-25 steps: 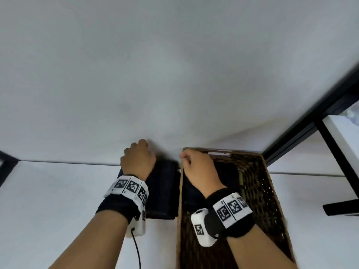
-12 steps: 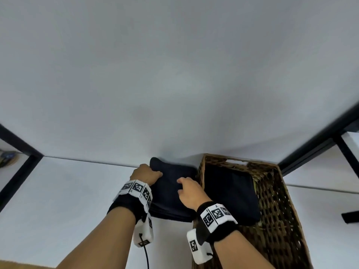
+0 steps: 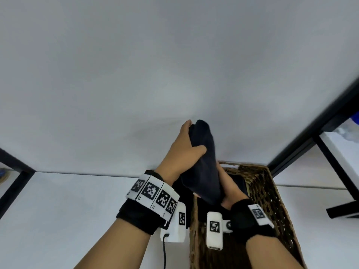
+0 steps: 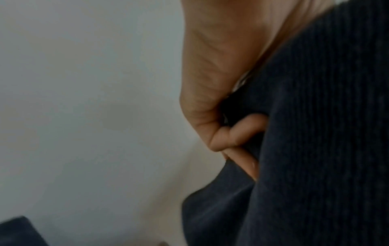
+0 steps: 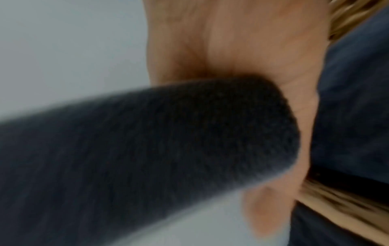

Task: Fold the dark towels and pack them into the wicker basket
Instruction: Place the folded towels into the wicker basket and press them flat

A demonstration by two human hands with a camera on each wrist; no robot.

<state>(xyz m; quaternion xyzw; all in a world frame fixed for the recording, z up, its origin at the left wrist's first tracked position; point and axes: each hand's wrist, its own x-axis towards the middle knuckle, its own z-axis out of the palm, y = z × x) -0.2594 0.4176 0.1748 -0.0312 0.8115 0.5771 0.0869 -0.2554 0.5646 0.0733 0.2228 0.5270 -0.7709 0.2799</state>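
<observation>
A folded dark towel (image 3: 206, 167) stands tilted upright in the air at the left rim of the wicker basket (image 3: 270, 193). My left hand (image 3: 191, 150) grips its upper part, fingers (image 4: 238, 133) curled into the cloth (image 4: 315, 133). My right hand (image 3: 230, 188) holds the lower end from the basket side; the towel (image 5: 147, 141) lies across its palm (image 5: 231, 41). Another dark towel (image 3: 241, 183) lies inside the basket, also seen as blue-grey cloth (image 5: 353, 116) beside the wicker wall (image 5: 336, 208).
The basket stands on a white table (image 3: 58, 210) against a white wall (image 3: 174, 65). A black metal frame (image 3: 320, 123) rises at the right and a black bar (image 3: 11, 164) at the left. A dark cloth corner (image 4: 16, 233) shows low in the left wrist view.
The towel that lay flat on the table left of the basket is now lifted and tipped upright. Both hands have risen with it, and the right hand has moved under its lower end.
</observation>
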